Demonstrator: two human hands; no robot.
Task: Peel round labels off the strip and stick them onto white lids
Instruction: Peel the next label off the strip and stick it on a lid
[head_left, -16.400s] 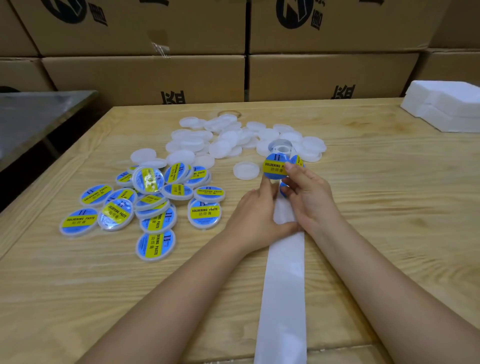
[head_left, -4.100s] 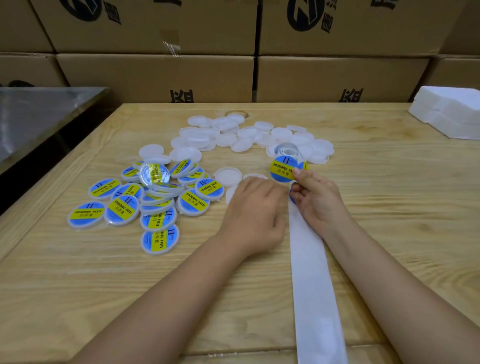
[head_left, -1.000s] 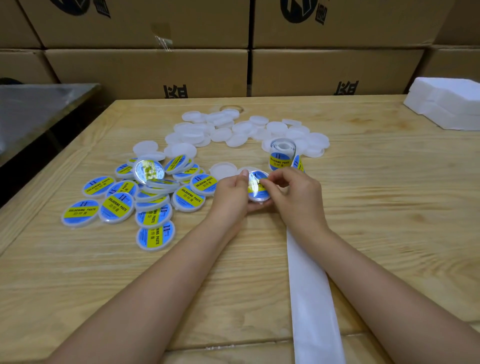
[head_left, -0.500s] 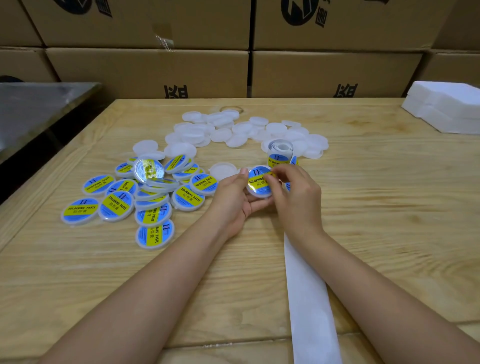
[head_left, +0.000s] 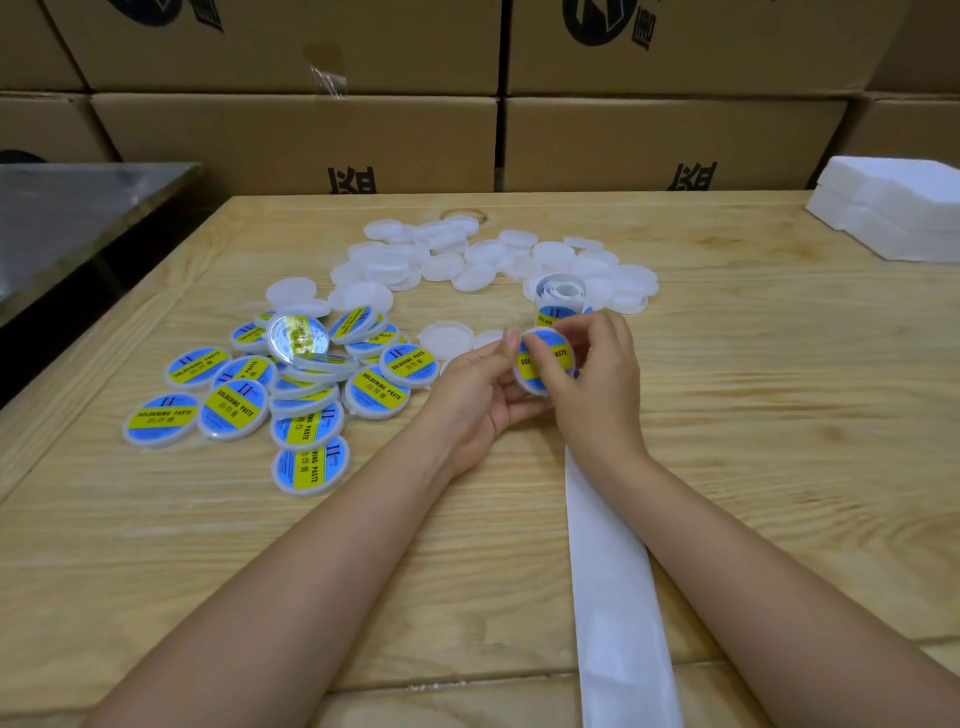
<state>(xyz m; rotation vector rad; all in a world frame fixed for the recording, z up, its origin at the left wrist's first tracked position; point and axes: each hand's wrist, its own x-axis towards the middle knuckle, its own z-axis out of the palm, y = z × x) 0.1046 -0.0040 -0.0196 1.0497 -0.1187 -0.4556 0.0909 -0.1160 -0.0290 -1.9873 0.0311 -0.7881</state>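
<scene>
We had two bare hands, our left hand (head_left: 478, 395) and our right hand (head_left: 597, 384). The nails on our fingers (head_left: 597, 340) were short and plain; the left thumbnail (head_left: 511, 336) showed most clearly, rounded at its tip. Back from the fingers, our left wrist (head_left: 441, 462) and right wrist (head_left: 608, 452) were bare. Behind them our left forearm (head_left: 311, 561) and right forearm (head_left: 753, 561) ran slim, smooth and uncovered to the lower edge of view, where any clothing lay out of sight.

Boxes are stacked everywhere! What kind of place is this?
Probably a packing workshop or storeroom: cardboard boxes stacked behind the table, a heap of plain lids, labelled lids piled beside them, and the left hand and right hand gripping one more lid.
</scene>
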